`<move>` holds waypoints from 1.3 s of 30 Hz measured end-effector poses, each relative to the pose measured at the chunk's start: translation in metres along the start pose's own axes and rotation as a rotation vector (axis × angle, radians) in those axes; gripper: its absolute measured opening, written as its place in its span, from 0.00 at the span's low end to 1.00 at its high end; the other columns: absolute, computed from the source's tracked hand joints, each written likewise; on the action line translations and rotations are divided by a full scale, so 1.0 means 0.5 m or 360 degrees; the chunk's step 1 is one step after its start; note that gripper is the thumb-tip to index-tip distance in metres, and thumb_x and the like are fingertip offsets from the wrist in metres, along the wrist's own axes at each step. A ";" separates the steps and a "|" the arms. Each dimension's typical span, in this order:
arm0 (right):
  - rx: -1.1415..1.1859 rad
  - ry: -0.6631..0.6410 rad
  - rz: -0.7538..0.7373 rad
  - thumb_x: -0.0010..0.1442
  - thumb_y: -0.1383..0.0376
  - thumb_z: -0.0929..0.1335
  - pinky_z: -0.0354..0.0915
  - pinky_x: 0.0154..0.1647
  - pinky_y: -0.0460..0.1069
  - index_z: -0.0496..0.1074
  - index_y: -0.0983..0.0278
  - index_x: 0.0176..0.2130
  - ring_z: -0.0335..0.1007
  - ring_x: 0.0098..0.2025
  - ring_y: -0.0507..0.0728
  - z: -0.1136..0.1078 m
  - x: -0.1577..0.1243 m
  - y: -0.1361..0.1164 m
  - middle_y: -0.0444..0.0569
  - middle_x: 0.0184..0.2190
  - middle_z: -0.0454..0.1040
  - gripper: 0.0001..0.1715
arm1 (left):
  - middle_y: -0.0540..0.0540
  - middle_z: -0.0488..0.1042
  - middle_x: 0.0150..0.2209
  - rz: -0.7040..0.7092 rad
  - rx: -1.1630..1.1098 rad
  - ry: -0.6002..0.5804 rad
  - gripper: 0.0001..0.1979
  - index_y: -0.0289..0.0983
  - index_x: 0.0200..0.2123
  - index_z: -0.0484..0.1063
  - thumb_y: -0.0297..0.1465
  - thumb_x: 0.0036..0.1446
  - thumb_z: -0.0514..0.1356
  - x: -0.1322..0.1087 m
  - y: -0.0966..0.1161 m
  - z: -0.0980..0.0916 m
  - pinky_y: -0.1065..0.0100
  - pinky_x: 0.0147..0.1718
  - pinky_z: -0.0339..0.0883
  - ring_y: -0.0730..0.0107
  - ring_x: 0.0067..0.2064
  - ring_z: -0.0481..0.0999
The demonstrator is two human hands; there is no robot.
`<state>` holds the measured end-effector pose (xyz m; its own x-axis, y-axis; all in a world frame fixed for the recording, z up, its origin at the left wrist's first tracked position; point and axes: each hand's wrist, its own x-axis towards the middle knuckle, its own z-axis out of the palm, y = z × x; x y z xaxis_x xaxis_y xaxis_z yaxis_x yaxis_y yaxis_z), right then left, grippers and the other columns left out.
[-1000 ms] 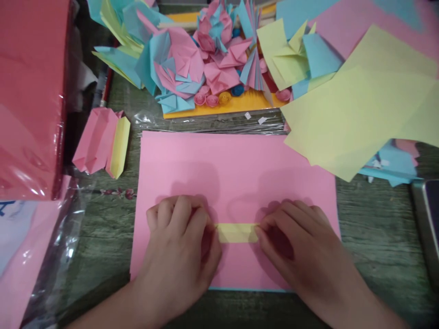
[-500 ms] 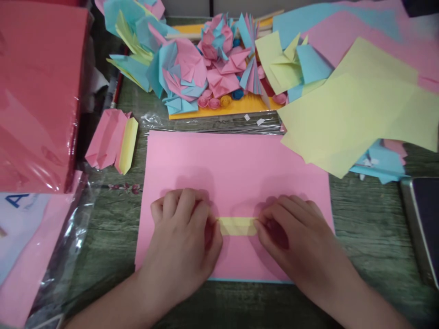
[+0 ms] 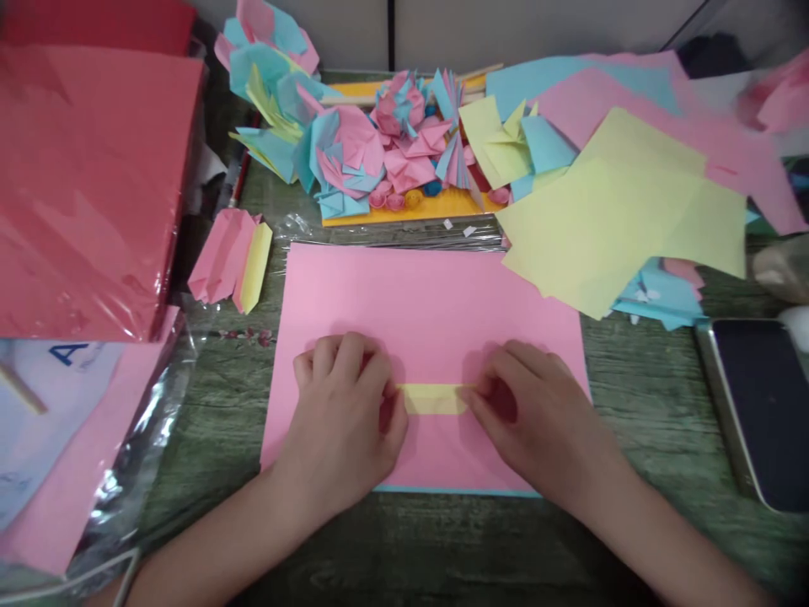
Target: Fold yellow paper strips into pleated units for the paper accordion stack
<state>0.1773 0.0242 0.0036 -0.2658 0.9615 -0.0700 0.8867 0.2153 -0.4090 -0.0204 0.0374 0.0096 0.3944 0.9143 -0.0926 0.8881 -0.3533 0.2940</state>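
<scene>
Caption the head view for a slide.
Left hand and right hand pinch a yellow strip at its ends over pink paper, paper flowers beyond.

The green wood-grained tabletop bears a pink-topped paper stack, folded pink and yellow pieces, and apparently a phone.

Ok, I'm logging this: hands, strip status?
Left hand, right hand pinching strip, one end each. Strip over pink sheet. Yellow paper overlaps sheet's far right corner.

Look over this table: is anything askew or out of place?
The yellow sheets lie askew, covering the far right corner of the pink sheet, and two white scraps lie loose beyond its far edge. The held yellow strip looks straight.
</scene>
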 end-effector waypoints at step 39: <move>0.0010 0.0066 0.0082 0.53 0.59 0.66 0.52 0.39 0.54 0.63 0.62 0.26 0.56 0.38 0.58 -0.004 -0.004 0.006 0.48 0.33 0.62 0.10 | 0.45 0.67 0.42 0.0495 0.0030 0.0307 0.17 0.47 0.39 0.73 0.20 0.55 0.52 -0.029 -0.003 0.027 0.57 0.39 0.54 0.58 0.47 0.61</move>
<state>0.1811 0.0231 0.0045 -0.2041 0.9775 -0.0536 0.8963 0.1646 -0.4118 -0.0245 0.0218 -0.0023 0.5961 0.7825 0.1799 0.7378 -0.6222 0.2618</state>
